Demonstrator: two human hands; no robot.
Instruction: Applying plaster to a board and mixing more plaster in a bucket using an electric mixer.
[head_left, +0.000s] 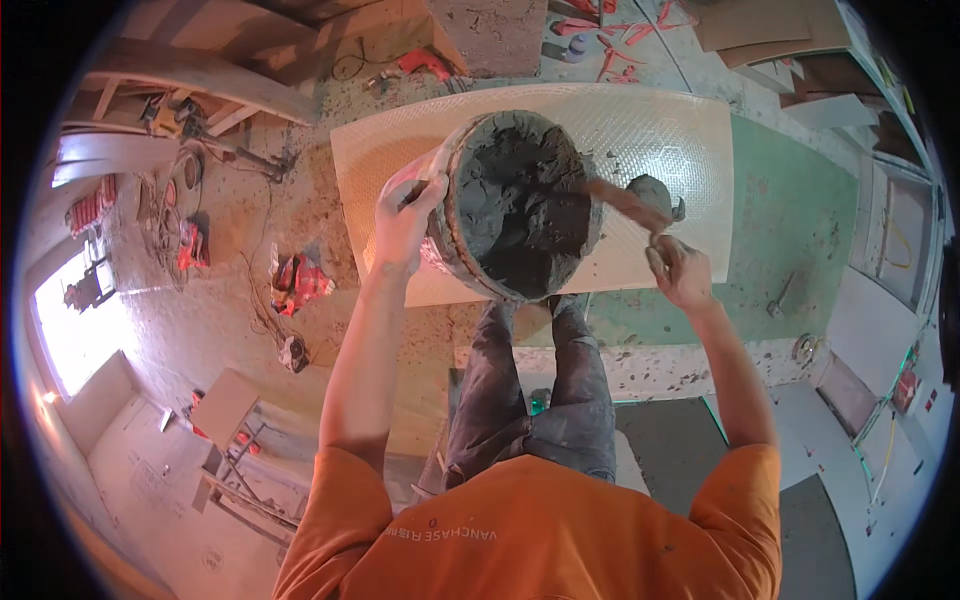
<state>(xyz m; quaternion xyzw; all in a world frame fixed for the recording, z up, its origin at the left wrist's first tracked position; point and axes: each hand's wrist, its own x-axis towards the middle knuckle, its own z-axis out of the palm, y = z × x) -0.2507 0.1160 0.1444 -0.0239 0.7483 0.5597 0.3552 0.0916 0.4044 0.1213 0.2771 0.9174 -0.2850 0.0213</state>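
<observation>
A round bucket point(436, 238) of dark grey mortar point(515, 190) is tilted over a large pale panel with a textured surface point(690, 120). My left hand point(405, 220) grips the bucket's rim on its left side. In my right hand point(682, 274), closed around its handle, is a trowel point(630, 205); its brownish blade is blurred by motion and points toward the bucket's right rim. Just beyond the trowel, a small heap of mortar point(652, 190) sits on the panel, with crumbs scattered about it.
My legs point(490, 385) stand at the panel's near edge. A red power tool point(424, 64) lies beyond the panel, and a red bag point(298, 282) lies on the floor to the left. On the right are a small hand tool point(780, 296) and several boards point(872, 310). A low stand point(235, 425) is at lower left.
</observation>
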